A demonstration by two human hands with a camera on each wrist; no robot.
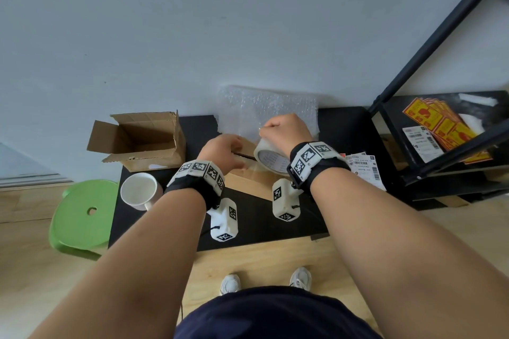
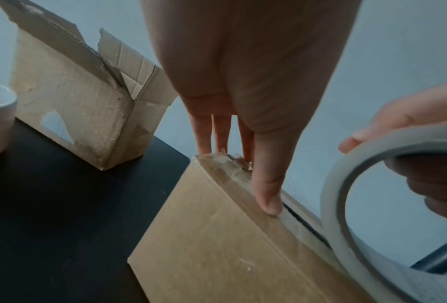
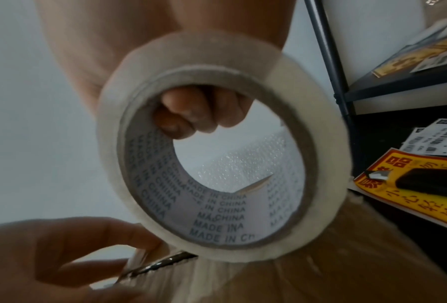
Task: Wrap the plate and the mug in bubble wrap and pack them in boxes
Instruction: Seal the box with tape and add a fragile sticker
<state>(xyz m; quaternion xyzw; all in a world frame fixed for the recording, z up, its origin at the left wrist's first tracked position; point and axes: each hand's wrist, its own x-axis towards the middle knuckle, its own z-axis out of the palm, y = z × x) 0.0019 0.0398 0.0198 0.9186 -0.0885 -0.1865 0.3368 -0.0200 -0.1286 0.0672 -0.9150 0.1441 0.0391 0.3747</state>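
Observation:
A closed flat cardboard box (image 1: 249,180) lies on the black table (image 1: 165,223). My left hand (image 2: 243,176) presses on it with straight fingers, the thumb (image 2: 269,201) on a strip of clear tape along the top seam. My right hand (image 3: 198,114) grips a roll of clear tape (image 1: 271,159), fingers curled through its core, just right of the left hand above the box (image 3: 320,256). The white mug (image 1: 140,190) stands bare at the table's left. A sheet of bubble wrap (image 1: 267,110) leans at the back. No plate is visible.
An open empty cardboard box (image 1: 137,140) stands behind the mug. Shipping labels (image 1: 363,168) lie at the table's right. A black shelf (image 1: 440,146) with yellow stickers (image 1: 440,124) stands at the right, a green stool (image 1: 82,215) at the left.

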